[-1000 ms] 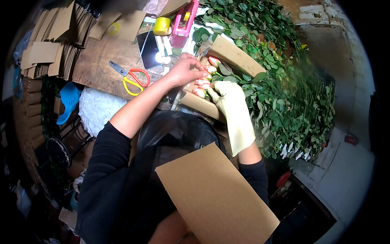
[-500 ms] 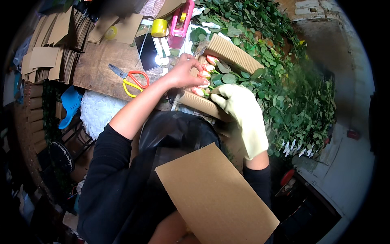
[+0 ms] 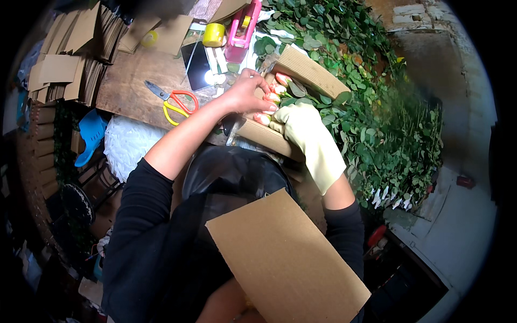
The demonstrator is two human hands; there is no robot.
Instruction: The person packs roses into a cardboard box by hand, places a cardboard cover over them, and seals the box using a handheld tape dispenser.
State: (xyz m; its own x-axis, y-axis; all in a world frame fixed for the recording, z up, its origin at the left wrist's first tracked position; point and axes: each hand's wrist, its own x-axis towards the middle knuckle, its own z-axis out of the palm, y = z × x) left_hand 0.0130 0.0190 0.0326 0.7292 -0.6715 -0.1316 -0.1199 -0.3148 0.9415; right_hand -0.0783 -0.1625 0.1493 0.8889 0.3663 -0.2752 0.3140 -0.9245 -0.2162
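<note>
Rosebuds (image 3: 271, 96) lie in a corrugated cardboard wrap (image 3: 301, 72) at the table's (image 3: 126, 89) right end, against green foliage (image 3: 377, 118). Bare left hand (image 3: 246, 92) pinches a bud; gloved right hand (image 3: 301, 126) presses the wrap's near edge. Scissors (image 3: 173, 101) lie to the left.

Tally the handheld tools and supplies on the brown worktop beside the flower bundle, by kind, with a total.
Scissors with orange and yellow handles: 1
Pink tape dispenser: 1
Yellow tape roll: 1
Dark phone lying flat: 1
Total: 4
</note>
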